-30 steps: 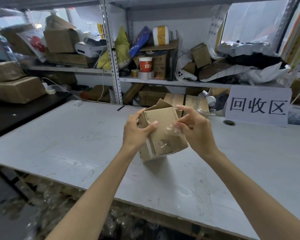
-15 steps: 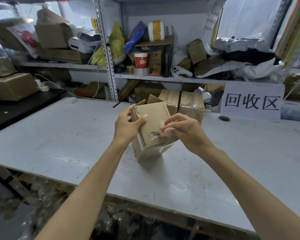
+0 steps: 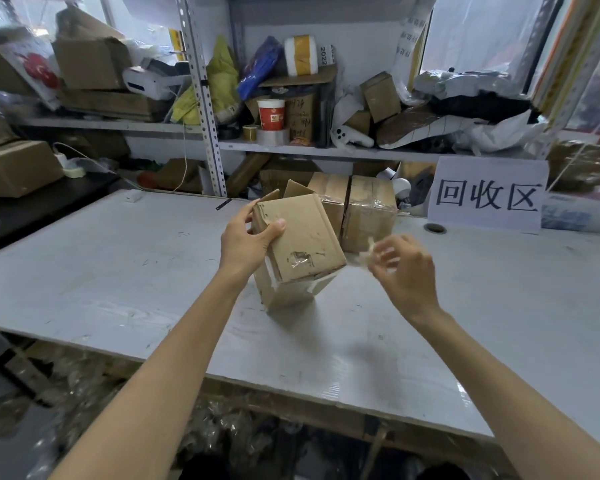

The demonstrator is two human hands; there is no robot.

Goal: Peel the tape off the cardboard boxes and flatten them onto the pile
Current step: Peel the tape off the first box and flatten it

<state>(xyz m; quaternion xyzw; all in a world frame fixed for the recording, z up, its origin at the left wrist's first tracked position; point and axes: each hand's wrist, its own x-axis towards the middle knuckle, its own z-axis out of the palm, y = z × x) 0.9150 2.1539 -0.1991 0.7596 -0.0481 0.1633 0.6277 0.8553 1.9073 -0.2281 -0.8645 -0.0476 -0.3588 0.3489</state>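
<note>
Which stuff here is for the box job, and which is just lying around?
For the job:
- cardboard box, tilted, held by the left hand
- peeled tape in the right hand
- two taped boxes behind

Lying about:
- red paper cup
- tape rolls
- paper sign
- white game controller

The grey table (image 3: 101, 282) lies open left, right and in front of the tilted cardboard box (image 3: 300, 244), while two taped boxes (image 3: 355, 209) close behind block the far side.

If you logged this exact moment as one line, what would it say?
step: peeling tape | left hand: grips tilted brown cardboard box | right hand: off box, blurred, holding clear tape scrap
</note>
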